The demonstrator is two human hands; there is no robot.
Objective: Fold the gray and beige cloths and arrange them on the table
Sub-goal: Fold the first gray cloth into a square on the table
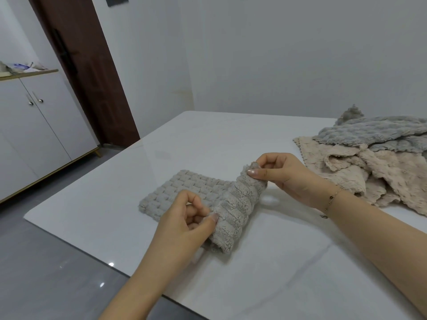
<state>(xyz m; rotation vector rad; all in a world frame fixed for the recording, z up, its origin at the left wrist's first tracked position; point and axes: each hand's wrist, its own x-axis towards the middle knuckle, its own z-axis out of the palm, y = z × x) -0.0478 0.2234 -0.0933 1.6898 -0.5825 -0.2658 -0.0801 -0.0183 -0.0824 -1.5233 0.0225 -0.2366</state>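
One gray cloth (196, 199) lay near the middle of the white table (265, 262), its far-left part flat with the woven-block face up, its right part lifted and turned over so the fleecy underside showed. Two hands worked it. The left hand (184, 225) pinched the near edge of the raised flap between thumb and forefinger, the other fingers curled loosely into the palm; its grip was closed on the fabric. The right hand (284, 174) pinched the far corner of the same flap, thumb pressed against forefinger with the cloth between them, holding that corner up off the table. A thin bracelet (333, 196) circled the right wrist.

At the right edge of the table sat a loose pile (374, 158), well apart from the cloth being handled. It held gray cloths on top and toward the back and beige cloths beneath and toward the front; at least two of each colour seemed to be there, though the overlaps made an exact count impossible.

Beyond the table stood one white cabinet (46, 125) with two doors and two handles, and beside it a dark brown door (92, 77).
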